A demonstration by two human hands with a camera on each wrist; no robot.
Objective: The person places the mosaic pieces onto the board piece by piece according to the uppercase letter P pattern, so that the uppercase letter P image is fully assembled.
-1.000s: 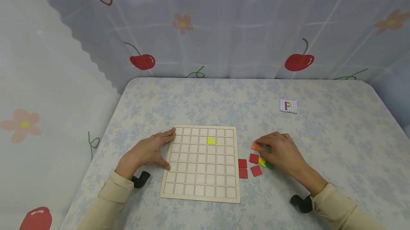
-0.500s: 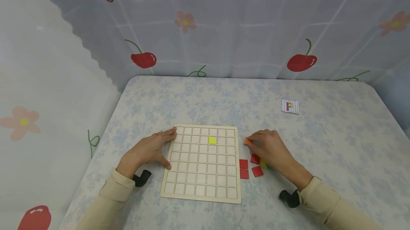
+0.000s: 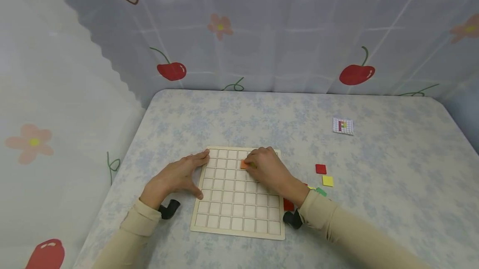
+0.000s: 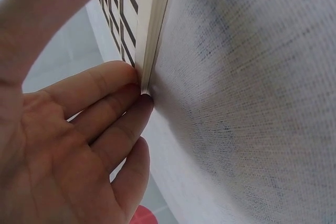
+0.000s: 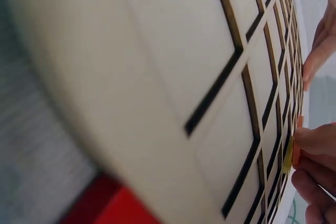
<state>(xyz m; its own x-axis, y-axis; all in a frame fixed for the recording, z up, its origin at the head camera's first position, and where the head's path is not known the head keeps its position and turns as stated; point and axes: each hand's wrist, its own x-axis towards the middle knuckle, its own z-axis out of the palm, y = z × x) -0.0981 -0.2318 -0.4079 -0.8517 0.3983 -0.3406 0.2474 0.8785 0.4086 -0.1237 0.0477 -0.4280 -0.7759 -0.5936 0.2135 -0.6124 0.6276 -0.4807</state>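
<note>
My left hand (image 3: 174,179) rests along the left edge of a pale wooden grid board (image 3: 213,221), thumb and fingers spread apart. The left wrist view shows its fingertips (image 4: 142,85) against the board's side. Over the upper part of the board, my right hand (image 3: 269,171) pinches a small orange square tile (image 3: 243,164) between thumb and fingers. In the right wrist view, the orange tile (image 5: 298,148) stands on edge at the grid, right beside a yellow piece (image 5: 287,156). From the head view, the right hand mostly hides that yellow piece.
Right of the board lie a red tile (image 3: 320,169), a yellow tile (image 3: 327,181) and a green piece (image 3: 321,192). More red tiles (image 3: 288,205) sit by the board's right edge, partly under the right forearm. A small card with a coloured grid pattern (image 3: 342,126) lies farther back.
My right hand has carried the orange tile left from beside the loose pieces onto the board, uncovering a red and a yellow tile. The left hand stays at the board's edge.
</note>
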